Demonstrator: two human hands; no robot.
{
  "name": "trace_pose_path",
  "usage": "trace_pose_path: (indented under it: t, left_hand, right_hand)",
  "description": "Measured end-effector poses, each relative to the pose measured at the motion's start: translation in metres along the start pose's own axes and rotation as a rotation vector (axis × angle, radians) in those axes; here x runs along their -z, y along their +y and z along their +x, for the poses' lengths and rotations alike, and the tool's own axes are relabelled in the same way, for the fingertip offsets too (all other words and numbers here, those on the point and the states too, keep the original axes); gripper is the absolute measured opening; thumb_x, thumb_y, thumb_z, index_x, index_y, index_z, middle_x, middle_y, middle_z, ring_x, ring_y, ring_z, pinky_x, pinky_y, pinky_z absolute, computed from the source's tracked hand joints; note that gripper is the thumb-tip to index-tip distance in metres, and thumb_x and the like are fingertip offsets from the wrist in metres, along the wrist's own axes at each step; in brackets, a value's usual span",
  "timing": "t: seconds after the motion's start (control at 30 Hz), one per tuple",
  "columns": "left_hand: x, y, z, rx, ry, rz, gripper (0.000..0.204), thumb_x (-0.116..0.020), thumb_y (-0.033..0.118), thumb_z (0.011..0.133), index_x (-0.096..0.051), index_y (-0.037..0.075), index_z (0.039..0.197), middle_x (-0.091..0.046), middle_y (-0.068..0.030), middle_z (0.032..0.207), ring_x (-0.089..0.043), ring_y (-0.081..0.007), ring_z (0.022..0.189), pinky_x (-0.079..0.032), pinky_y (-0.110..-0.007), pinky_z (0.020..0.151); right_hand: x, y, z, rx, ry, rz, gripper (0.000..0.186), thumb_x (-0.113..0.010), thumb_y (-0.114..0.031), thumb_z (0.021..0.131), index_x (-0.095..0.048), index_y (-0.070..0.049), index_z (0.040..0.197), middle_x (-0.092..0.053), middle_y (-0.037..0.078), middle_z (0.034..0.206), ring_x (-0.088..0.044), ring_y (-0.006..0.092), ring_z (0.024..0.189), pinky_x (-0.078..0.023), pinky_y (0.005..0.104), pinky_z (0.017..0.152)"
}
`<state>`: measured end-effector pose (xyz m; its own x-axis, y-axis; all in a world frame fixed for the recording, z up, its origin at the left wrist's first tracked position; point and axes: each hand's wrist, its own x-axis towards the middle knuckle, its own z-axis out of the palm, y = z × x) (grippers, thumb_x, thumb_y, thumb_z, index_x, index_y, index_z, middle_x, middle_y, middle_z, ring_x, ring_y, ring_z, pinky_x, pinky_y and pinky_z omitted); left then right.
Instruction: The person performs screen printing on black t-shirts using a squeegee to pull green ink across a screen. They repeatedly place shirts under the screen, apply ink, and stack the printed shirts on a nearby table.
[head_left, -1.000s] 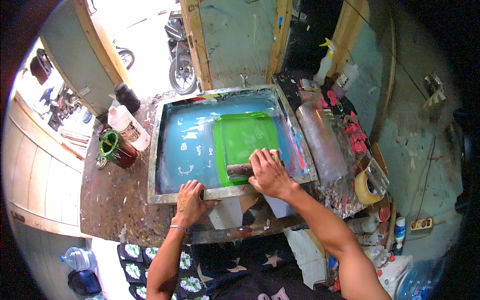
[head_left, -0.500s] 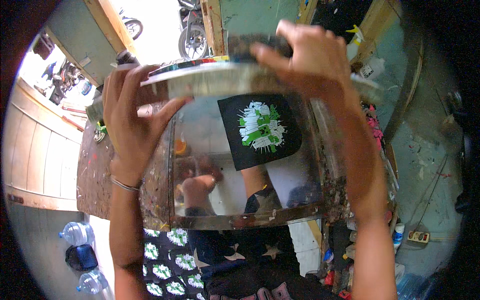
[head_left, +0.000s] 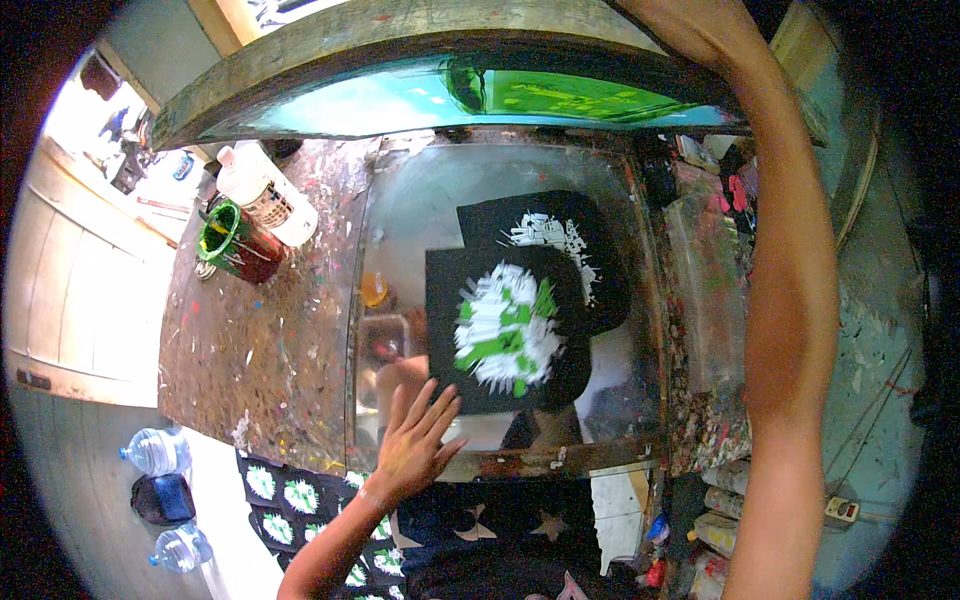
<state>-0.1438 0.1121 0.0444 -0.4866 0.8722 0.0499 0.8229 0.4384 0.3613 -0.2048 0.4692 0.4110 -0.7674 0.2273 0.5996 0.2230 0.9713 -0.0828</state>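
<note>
Raised at the far side is a screen-printing frame (head_left: 420, 48), its green and pale blue mesh facing the table. My right hand (head_left: 690, 30) grips its upper edge; the fingers run out of the picture. Below, on the shiny print plate (head_left: 400, 220), lies a black fabric piece (head_left: 610, 290) with a white print. A second black fabric piece (head_left: 505, 330), printed white and green, overlaps it on the near left. My left hand (head_left: 418, 445) is open, fingers spread at this piece's lower left corner; whether they touch it I cannot tell.
A green-rimmed paint pot (head_left: 238, 243) and a white bottle (head_left: 265, 195) stand on the paint-stained table (head_left: 270, 370) at left. Printed black pieces (head_left: 300, 495) lie below the near edge. Large water bottles (head_left: 160, 452) stand at lower left; a power strip (head_left: 842, 510) is at right.
The frame has tilted up, showing its mesh. My left hand has left it and come down to the fabric. A second, white-printed piece now shows; the green-and-white piece sits nearer.
</note>
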Motion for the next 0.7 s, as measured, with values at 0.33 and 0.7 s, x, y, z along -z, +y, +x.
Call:
trace_pose_path:
  t: [0.33, 0.7]
  left_hand:
    - [-0.006, 0.029, -0.164, 0.635, 0.548, -0.093, 0.056, -0.067, 0.026, 0.097, -0.050, 0.000, 0.144, -0.031, -0.0246, 0.162, -0.027, -0.0457, 0.150, -0.017, -0.057, 0.123]
    - [-0.044, 0.074, -0.140, 1.175, 1.001, -2.072, 0.015, -0.059, 0.024, 0.104, -0.059, 0.009, 0.107, -0.065, -0.0090, 0.103, -0.068, -0.0305, 0.100, -0.057, -0.052, 0.095]
  right_hand:
    - [-0.005, 0.003, 0.012, -0.011, -0.024, -0.023, 0.065, -0.055, -0.063, 0.089, -0.076, -0.005, 0.106, -0.073, 0.026, 0.103, -0.070, 0.0425, 0.099, -0.052, 0.0467, 0.087]
    - [-0.039, 0.095, 0.066, 0.256, -0.137, 0.146, 0.060, -0.043, -0.051, 0.106, -0.064, -0.004, 0.137, -0.071, 0.011, 0.117, -0.064, 0.0193, 0.105, -0.044, 0.0319, 0.103]
